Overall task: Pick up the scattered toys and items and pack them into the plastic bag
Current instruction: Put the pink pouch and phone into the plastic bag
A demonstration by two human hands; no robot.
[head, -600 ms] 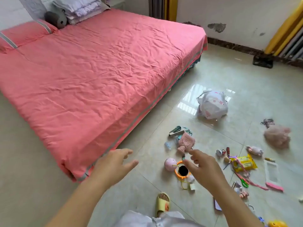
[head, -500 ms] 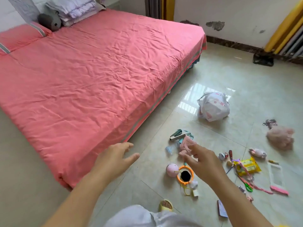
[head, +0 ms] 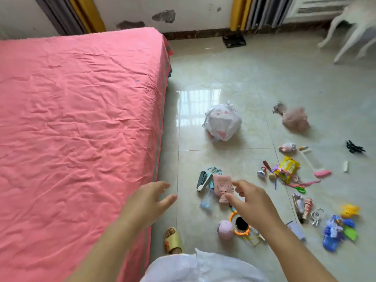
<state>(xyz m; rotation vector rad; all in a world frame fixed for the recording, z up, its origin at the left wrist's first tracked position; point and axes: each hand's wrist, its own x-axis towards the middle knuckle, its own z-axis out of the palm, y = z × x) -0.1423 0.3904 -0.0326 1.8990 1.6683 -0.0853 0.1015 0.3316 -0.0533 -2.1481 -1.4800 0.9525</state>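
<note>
The bed (head: 77, 123) fills the left side, and on the floor (head: 234, 68) beside it the plastic bag (head: 222, 124) lies well apart from the scattered toys (head: 284, 171). The step seems to be the very first reach: nothing is packed by the hands yet, and the next move needs a hand to come down and close on one item, probably the pink pouch (head: 221, 187). Both arms are stretched forward above the floor, the left hand (head: 146, 202) open and empty with fingers spread, the right hand (head: 251, 202) half curled over the pouch and holding nothing.
</note>
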